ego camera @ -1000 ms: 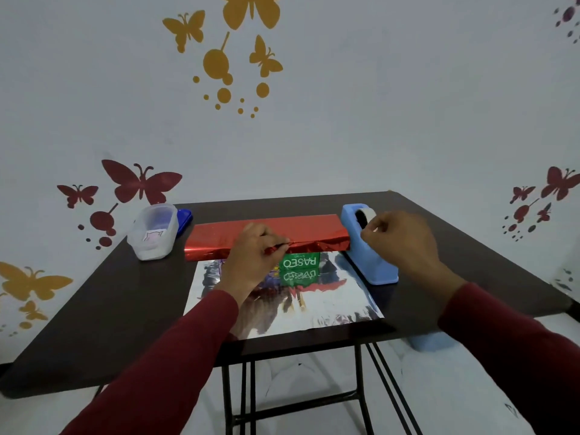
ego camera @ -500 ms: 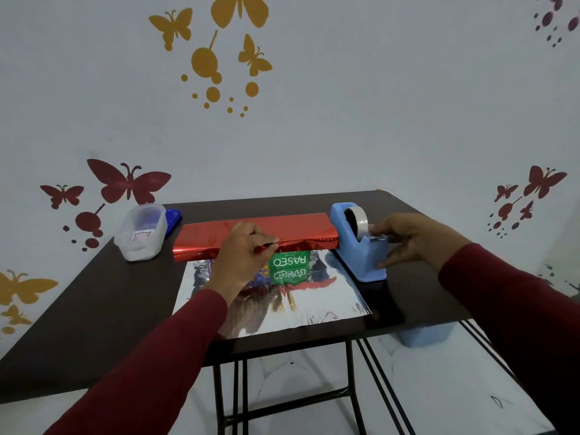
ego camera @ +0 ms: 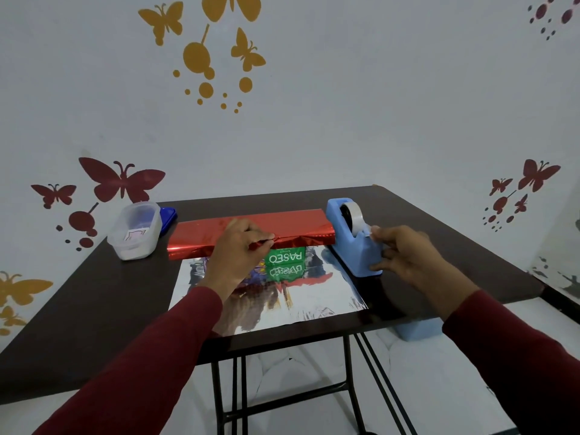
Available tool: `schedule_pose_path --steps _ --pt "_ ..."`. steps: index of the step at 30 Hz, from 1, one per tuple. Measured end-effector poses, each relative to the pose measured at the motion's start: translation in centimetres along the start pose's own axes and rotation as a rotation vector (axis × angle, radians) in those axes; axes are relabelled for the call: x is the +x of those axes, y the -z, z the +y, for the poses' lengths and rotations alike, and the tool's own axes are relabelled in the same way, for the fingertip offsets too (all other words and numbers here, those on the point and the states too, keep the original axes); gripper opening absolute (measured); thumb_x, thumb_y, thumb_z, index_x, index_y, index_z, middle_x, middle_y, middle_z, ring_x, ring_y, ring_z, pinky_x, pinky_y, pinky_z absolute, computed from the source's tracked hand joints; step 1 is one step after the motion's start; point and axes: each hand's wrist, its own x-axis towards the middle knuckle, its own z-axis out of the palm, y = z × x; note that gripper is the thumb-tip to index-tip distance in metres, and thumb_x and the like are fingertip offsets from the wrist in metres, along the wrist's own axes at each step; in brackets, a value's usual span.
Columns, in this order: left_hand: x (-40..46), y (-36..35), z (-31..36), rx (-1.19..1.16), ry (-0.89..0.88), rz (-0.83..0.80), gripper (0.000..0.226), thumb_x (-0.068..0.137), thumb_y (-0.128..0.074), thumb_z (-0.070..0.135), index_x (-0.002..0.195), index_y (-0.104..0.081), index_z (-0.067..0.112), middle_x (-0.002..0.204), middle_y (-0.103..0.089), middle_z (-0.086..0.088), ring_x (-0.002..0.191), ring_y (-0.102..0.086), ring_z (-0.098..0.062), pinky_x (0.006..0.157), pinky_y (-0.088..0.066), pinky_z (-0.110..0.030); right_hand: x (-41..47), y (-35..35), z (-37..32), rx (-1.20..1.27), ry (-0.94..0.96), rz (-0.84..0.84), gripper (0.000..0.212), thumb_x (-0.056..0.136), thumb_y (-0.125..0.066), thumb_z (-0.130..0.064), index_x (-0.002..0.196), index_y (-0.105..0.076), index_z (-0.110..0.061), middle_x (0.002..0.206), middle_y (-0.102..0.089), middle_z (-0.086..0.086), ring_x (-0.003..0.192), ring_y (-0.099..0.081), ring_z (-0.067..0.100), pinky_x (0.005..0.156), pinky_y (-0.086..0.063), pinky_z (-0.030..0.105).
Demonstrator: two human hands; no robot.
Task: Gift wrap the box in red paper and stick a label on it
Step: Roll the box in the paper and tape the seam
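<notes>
Left hand [ego camera: 240, 259]: fingers pinching red paper [ego camera: 251, 232] over box [ego camera: 285, 256]; right hand [ego camera: 408, 255]: fingers pinching tape end at blue dispenser [ego camera: 354, 243]; tabletop [ego camera: 94, 296].

Head view, looking down, table [ego camera: 94, 296] near

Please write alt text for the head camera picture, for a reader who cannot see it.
A person's left hand pinches red paper folded over a green box on a dark table, while the right hand takes the tape end at a blue tape dispenser. A clear plastic container stands at the left.
</notes>
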Motion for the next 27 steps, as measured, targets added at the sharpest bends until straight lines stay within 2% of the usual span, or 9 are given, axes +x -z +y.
schedule_pose_path --steps 3,7,9,13,15,17,19,23,27 --pt "0.0 0.0 0.0 -0.004 0.007 -0.004 0.015 0.087 -0.080 0.023 0.102 -0.082 0.019 0.085 -0.063 0.005 0.089 -0.051 -0.013 0.073 -0.040 -0.021 0.1 0.1 0.4 -0.025 -0.011 0.017 0.032 0.086 -0.077 -0.003 0.111 -0.062 0.010 0.116 -0.067 0.026 0.104 -0.069 0.038 0.073 -0.063 0.054" --pt "0.0 0.1 0.0 0.000 0.005 -0.002 0.016 0.087 -0.080 0.022 0.102 -0.082 0.019 0.086 -0.062 0.005 0.089 -0.051 -0.014 0.073 -0.041 -0.024 0.2 0.2 0.7 -0.127 0.063 0.021 0.021 0.088 -0.078 -0.005 0.095 -0.062 0.007 0.088 -0.058 0.014 0.089 -0.065 0.032 0.080 -0.062 0.054" --pt "0.0 0.1 0.1 -0.004 0.013 -0.008 0.017 0.087 -0.080 0.023 0.103 -0.082 0.019 0.086 -0.061 0.005 0.089 -0.050 -0.014 0.073 -0.040 -0.019 0.4 0.3 0.8 -0.192 0.104 0.030 0.018 0.087 -0.079 -0.005 0.092 -0.067 0.008 0.096 -0.064 0.016 0.096 -0.069 0.034 0.081 -0.063 0.052" --pt "-0.1 0.2 0.3 -0.012 0.022 -0.014 0.017 0.087 -0.080 0.023 0.103 -0.082 0.018 0.086 -0.061 0.005 0.090 -0.051 -0.015 0.075 -0.046 -0.028 0.0 1.0 2.0 -0.445 0.222 0.043 0.007 0.080 -0.072 0.004 0.075 -0.074 0.008 0.104 -0.073 -0.004 0.083 -0.069 0.017 0.068 -0.055 0.025" --pt "-0.1 0.3 0.4 -0.019 0.032 -0.019 0.017 0.088 -0.079 0.023 0.104 -0.082 0.019 0.087 -0.061 0.005 0.090 -0.050 -0.014 0.076 -0.045 -0.027 0.2 1.8 2.9 -0.367 0.235 -0.021 0.016 0.087 -0.074 -0.001 0.075 -0.073 0.009 0.121 -0.071 -0.011 0.094 -0.072 0.020 0.073 -0.058 0.028" --pt "-0.1 0.3 0.4 -0.011 0.029 -0.019 0.017 0.088 -0.079 0.023 0.104 -0.081 0.019 0.087 -0.061 0.004 0.089 -0.050 -0.013 0.074 -0.045 -0.028 0.0 2.2 3.3 -0.274 0.214 -0.042 0.015 0.093 -0.074 -0.012 0.082 -0.079 -0.002 0.131 -0.070 -0.008 0.107 -0.071 0.023 0.089 -0.061 0.040" --pt "-0.1 0.3 0.3 -0.006 0.029 -0.018 0.017 0.088 -0.079 0.024 0.104 -0.081 0.019 0.087 -0.061 0.004 0.089 -0.050 -0.013 0.074 -0.046 -0.029 -0.7 2.2 2.8 -0.353 0.309 0.041 0.010 0.094 -0.073 -0.021 0.091 -0.082 -0.017 0.134 -0.065 -0.013 0.115 -0.065 0.015 0.100 -0.055 0.038" --pt "0.0 0.2 0.3 -0.008 0.029 -0.016 0.016 0.087 -0.080 0.023 0.103 -0.082 0.019 0.087 -0.062 0.004 0.088 -0.050 -0.014 0.074 -0.045 -0.027 -3.5 0.7 2.3 -0.320 0.606 0.158 0.009 0.093 -0.074 -0.024 0.100 -0.080 -0.026 0.116 -0.070 -0.016 0.098 -0.065 -0.002 0.084 -0.048 0.015" --pt "0.0 0.3 0.4 -0.005 0.032 -0.009 0.015 0.086 -0.081 0.023 0.100 -0.082 0.019 0.085 -0.062 0.005 0.088 -0.051 -0.013 0.073 -0.044 -0.026 -4.7 -2.8 3.2 -0.197 0.541 -0.029 0.009 0.092 -0.076 -0.023 0.099 -0.082 -0.026 0.096 -0.079 -0.008 0.092 -0.072 0.007 0.079 -0.054 0.024"
